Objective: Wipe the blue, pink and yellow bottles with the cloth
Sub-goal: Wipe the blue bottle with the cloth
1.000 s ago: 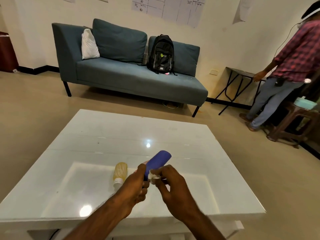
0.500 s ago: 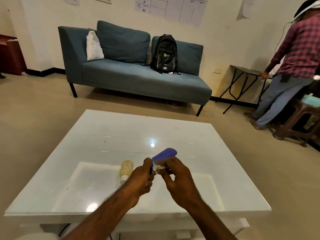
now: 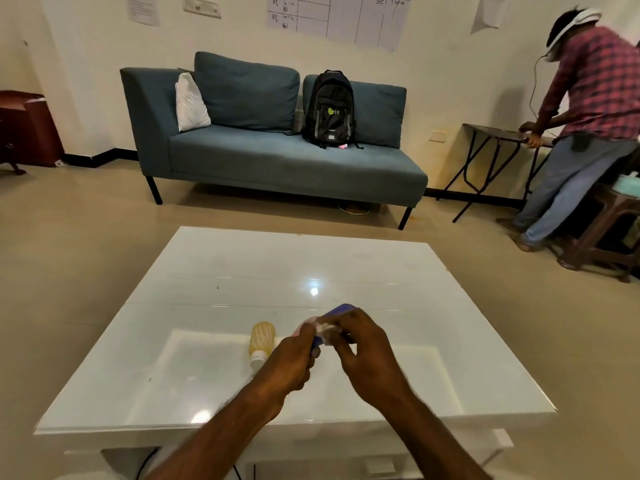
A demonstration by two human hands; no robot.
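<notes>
- Both grips meet over the near middle of the white bench (image 3: 398, 271), seen from the head view, which is the only view I have.
- Left hand (image 3: 289, 362) is curled tight around the lower end of the blue bottle (image 3: 341, 309); its fingers wrap the body, so most of the bottle is hidden from me.
- Right hand (image 3: 367, 355) comes in from the right with thumb and fingertips pinched on a small white cloth (image 3: 325, 329), pressing it against the side of the blue bottle.
- Only the far end of the blue bottle pokes out above the right hand's knuckles, tilted up and away from me, off the bench surface.
- A pale pink patch shows just at the top of my left hand's knuckles; it may be the pink bottle, but I cannot tell.
- Yellow bottle (image 3: 262, 337) lies on its side on the bench just left of the left hand, white cap towards me, not touched by either hand.
- Beyond the bench stands a blue-grey sofa (image 3: 277, 161) against the wall, with a white pillow (image 3: 190, 103) at its left end and a black backpack (image 3: 330, 110) propped upright on the seat.
- At far right another person (image 3: 588, 126) in a checked shirt leans over a small dark folding table (image 3: 491, 131).
</notes>
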